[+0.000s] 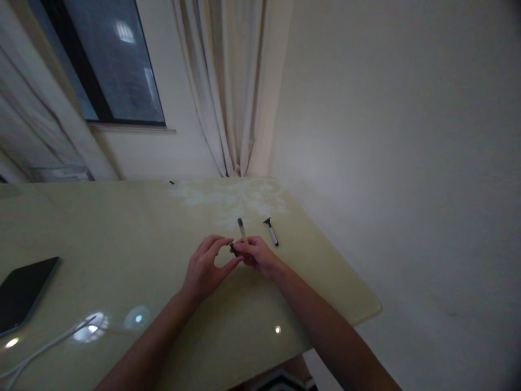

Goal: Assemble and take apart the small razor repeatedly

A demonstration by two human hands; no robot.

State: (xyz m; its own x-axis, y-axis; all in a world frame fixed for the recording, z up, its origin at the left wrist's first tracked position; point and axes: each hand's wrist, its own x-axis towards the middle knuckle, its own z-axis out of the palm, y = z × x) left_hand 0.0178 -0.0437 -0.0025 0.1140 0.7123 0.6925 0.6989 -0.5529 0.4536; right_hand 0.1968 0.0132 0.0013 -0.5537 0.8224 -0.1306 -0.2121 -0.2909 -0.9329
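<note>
My right hand [258,255] is closed around a slim pen [243,231] with a pale barrel. The pen's dark end points up and away from me, and its lower part is hidden in my fingers. Between my two hands is a small dark piece [233,250], too small to identify. My left hand [205,266] curves round it, with forefinger and thumb at its two ends. My right thumb also lies against this piece. Just beyond my right hand, a razor [271,232] with a dark head and a grey-and-black handle lies on the table.
The pale, glossy table [134,233] has its right edge near a plain wall [399,163]. A dark tablet [26,293] lies at the left, with a white cable [49,345] nearer me. A tiny black object [171,182] sits at the far edge, before the curtains [232,81].
</note>
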